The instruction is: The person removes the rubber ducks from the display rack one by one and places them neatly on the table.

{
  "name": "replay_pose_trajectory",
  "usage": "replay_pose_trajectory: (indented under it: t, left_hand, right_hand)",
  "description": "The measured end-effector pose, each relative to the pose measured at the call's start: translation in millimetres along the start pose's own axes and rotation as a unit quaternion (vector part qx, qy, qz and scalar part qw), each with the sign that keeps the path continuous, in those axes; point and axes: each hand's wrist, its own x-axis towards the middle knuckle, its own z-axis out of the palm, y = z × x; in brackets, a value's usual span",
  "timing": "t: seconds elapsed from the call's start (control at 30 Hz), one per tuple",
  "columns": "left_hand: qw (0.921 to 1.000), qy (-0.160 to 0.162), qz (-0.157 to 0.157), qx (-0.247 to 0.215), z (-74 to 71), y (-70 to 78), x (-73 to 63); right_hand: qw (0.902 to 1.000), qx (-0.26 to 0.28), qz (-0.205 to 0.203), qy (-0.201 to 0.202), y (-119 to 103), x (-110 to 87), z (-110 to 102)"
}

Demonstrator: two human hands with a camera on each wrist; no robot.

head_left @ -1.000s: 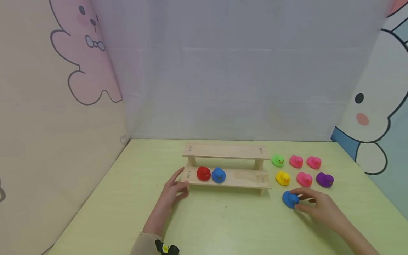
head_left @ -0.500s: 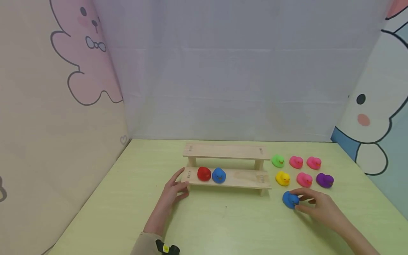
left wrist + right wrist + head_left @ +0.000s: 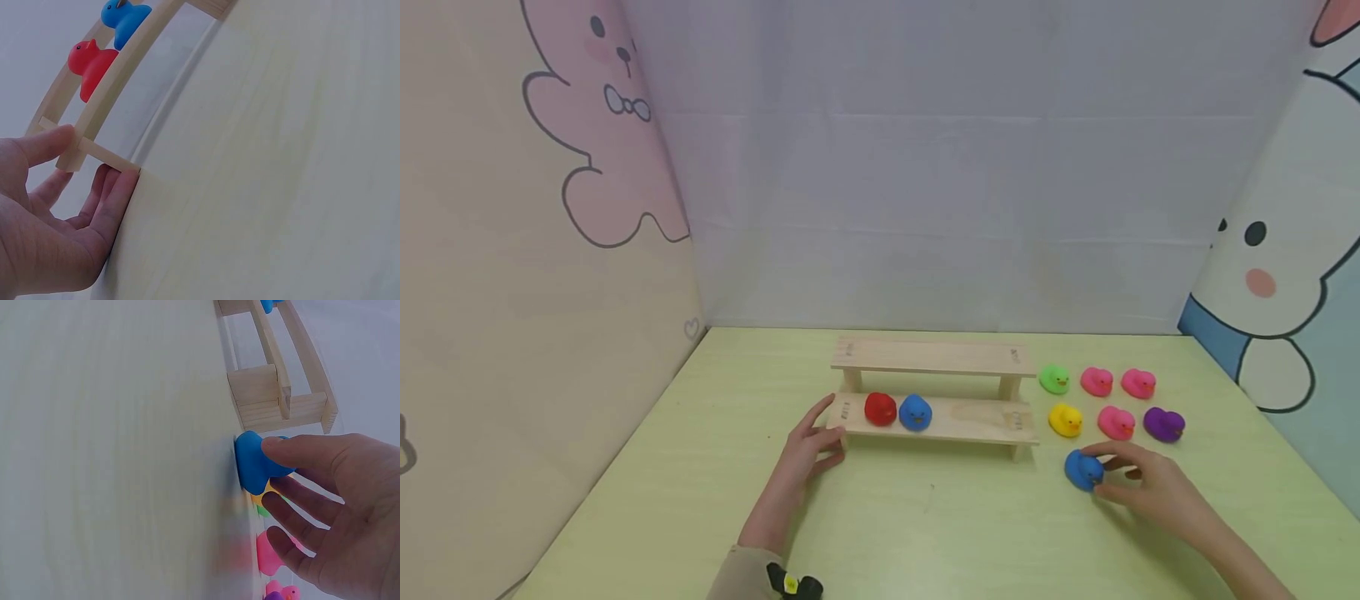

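A two-tier wooden shelf [image 3: 970, 419] stands on the table. On its lower board sit a red rubber duck [image 3: 880, 409] and, close to its right, a blue rubber duck [image 3: 915, 412]. My left hand [image 3: 808, 454] grips the shelf's left end; the left wrist view shows the thumb [image 3: 53, 142] at the board's end and fingers by the leg. Right of the shelf, my right hand [image 3: 1150, 483] pinches another blue rubber duck [image 3: 1081, 471] that sits on the table. In the right wrist view the thumb lies over this duck [image 3: 251, 464], and the other fingers spread loosely below.
Behind the right hand are several more rubber ducks: green [image 3: 1055, 379], yellow [image 3: 1065, 419], purple [image 3: 1164, 424] and pink [image 3: 1116, 422]. A pale cloth [image 3: 955, 183] hangs at the table's back edge. Walls with cartoon drawings flank the pale table [image 3: 940, 533].
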Motion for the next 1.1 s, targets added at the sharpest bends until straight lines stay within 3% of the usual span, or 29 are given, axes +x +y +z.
replay_pose_trajectory:
  t: [0.2, 0.67, 1.1]
  left_hand:
    - [1.0000, 0.001, -0.007, 0.001, -0.4, -2.5, 0.8]
    - [1.0000, 0.002, -0.006, -0.003, -0.5, 5.4, 5.1]
    - [0.9998, 0.003, -0.020, 0.002, -0.2, 0.3, 7.6]
  right_hand:
    - [0.9998, -0.009, -0.014, 0.009, -5.6, 0.9, -2.9]
    - [0.9932, -0.028, -0.092, 0.066, -36.6, 15.5, -12.1]
    - [0.9849, 0.005, -0.134, 0.109, -69.0, 35.6, 10.8]
